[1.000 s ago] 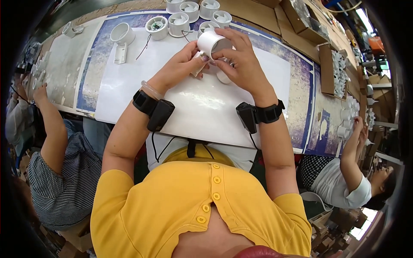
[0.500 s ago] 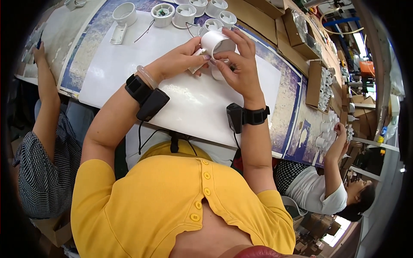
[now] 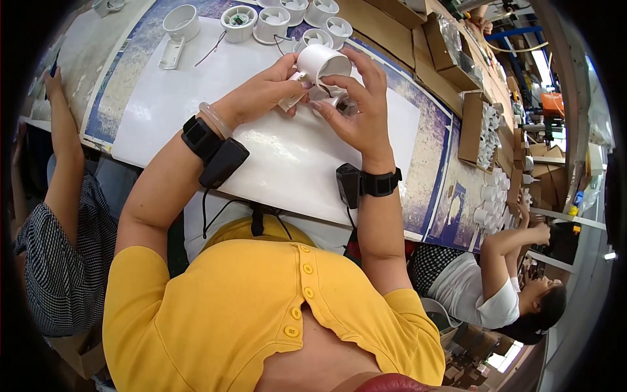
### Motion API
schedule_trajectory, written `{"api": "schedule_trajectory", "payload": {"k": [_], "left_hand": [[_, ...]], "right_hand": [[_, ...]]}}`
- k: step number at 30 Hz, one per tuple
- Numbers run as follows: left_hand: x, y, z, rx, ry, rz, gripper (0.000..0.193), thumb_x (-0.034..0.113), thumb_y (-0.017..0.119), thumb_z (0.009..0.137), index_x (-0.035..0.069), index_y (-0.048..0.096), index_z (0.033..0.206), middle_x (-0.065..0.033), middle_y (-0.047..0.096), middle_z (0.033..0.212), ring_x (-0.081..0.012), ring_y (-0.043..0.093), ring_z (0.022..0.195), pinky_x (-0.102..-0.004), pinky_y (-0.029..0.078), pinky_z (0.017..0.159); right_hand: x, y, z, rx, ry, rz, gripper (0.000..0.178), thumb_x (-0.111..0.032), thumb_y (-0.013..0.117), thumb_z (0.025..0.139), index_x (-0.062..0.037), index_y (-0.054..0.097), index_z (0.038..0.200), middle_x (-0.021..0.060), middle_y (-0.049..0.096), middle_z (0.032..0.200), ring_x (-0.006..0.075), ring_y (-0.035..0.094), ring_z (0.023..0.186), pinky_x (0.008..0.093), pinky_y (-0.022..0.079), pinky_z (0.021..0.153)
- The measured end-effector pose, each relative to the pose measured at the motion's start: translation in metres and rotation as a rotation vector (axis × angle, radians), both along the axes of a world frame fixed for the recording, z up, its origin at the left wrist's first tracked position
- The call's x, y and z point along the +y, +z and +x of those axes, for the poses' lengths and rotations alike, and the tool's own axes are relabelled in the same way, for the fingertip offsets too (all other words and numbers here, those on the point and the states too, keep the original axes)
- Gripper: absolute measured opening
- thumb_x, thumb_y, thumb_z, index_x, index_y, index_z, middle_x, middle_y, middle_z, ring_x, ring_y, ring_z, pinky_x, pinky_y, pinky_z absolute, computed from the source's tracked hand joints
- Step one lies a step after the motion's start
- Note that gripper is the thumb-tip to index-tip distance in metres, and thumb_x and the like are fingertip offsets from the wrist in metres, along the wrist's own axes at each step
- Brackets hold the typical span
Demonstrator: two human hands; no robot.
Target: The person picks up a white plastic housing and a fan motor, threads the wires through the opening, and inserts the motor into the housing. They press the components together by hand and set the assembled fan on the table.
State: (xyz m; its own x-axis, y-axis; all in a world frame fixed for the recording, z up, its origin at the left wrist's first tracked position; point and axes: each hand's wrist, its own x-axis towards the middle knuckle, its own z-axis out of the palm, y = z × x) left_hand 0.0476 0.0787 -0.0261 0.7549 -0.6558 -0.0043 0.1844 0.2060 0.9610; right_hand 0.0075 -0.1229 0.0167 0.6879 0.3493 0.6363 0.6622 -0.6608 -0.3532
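Over the white sheet, my left hand (image 3: 269,90) is closed around the handle of a white cylindrical fan housing (image 3: 318,61), its round mouth turned to the right. My right hand (image 3: 364,98) is closed too, with index finger and thumb on a small white round part (image 3: 337,102) below the mouth and the other fingers behind the housing. A dark wire shows between the two parts. My fingers partly hide the small part. Beyond my hands stand several white round cups with fan blades (image 3: 271,25), one of them with a green circuit board (image 3: 238,21).
A similar white housing with a handle (image 3: 181,25) lies at the far left of the white sheet (image 3: 202,104). Cardboard boxes (image 3: 471,127) line the right side, one filled with small white parts. Co-workers sit at left and right (image 3: 480,291).
The housing has tilted and its mouth shows more. My right fingers have drawn the small white part lower, baring a wire. The right co-worker's arm has moved.
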Motion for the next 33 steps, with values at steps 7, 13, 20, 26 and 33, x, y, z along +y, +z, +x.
{"api": "schedule_trajectory", "payload": {"k": [7, 13, 20, 26, 33], "left_hand": [[0.002, 0.0, 0.003, 0.189, 0.012, -0.129, 0.048, 0.02, 0.052, 0.094, 0.009, 0.031, 0.136, -0.0038, 0.057, 0.102, -0.0103, 0.056, 0.08, -0.0261, 0.049, 0.062], [-0.001, -0.001, 0.001, 0.159, -0.033, -0.092, 0.049, 0.017, 0.05, 0.097, 0.01, 0.028, 0.141, -0.0027, 0.055, 0.106, -0.0091, 0.056, 0.084, -0.0243, 0.048, 0.062], [-0.001, 0.004, -0.002, 0.016, 0.014, 0.01, 0.051, 0.017, 0.05, 0.097, 0.009, 0.026, 0.142, -0.002, 0.054, 0.105, -0.008, 0.054, 0.085, -0.0238, 0.046, 0.062], [-0.001, 0.002, -0.001, 0.041, 0.061, -0.087, 0.053, 0.017, 0.052, 0.097, 0.009, 0.025, 0.142, -0.0016, 0.054, 0.103, -0.0075, 0.053, 0.085, -0.0235, 0.045, 0.064], [-0.004, 0.009, -0.004, -0.006, 0.116, 0.105, 0.057, 0.017, 0.052, 0.094, 0.007, 0.023, 0.14, -0.0055, 0.057, 0.103, -0.0101, 0.054, 0.084, -0.0248, 0.046, 0.062]], "right_hand": [[0.004, -0.016, 0.002, 0.043, -0.006, 0.064, 0.027, -0.005, 0.076, 0.071, -0.0083, 0.07, 0.097, 0.0159, 0.044, 0.137, 0.025, 0.054, 0.112, 0.0323, 0.052, 0.083], [0.011, -0.024, 0.003, 0.134, -0.025, 0.219, 0.02, 0.002, 0.071, 0.072, -0.0078, 0.071, 0.089, 0.0153, 0.041, 0.138, 0.0267, 0.049, 0.115, 0.0285, 0.052, 0.077], [0.001, -0.012, 0.006, 0.129, 0.001, 0.179, 0.028, -0.008, 0.075, 0.071, -0.0069, 0.065, 0.097, 0.0151, 0.042, 0.137, 0.028, 0.05, 0.112, 0.0304, 0.051, 0.075], [-0.007, -0.002, -0.006, 0.505, -0.092, 0.188, 0.052, -0.02, 0.081, 0.069, -0.0063, 0.054, 0.111, 0.0105, 0.055, 0.121, 0.0236, 0.06, 0.098, 0.0321, 0.049, 0.076], [-0.01, 0.012, -0.007, 0.066, -0.179, -0.053, 0.045, -0.018, 0.081, 0.066, -0.0075, 0.06, 0.103, 0.0069, 0.061, 0.103, 0.023, 0.058, 0.096, 0.0346, 0.049, 0.079]]}}
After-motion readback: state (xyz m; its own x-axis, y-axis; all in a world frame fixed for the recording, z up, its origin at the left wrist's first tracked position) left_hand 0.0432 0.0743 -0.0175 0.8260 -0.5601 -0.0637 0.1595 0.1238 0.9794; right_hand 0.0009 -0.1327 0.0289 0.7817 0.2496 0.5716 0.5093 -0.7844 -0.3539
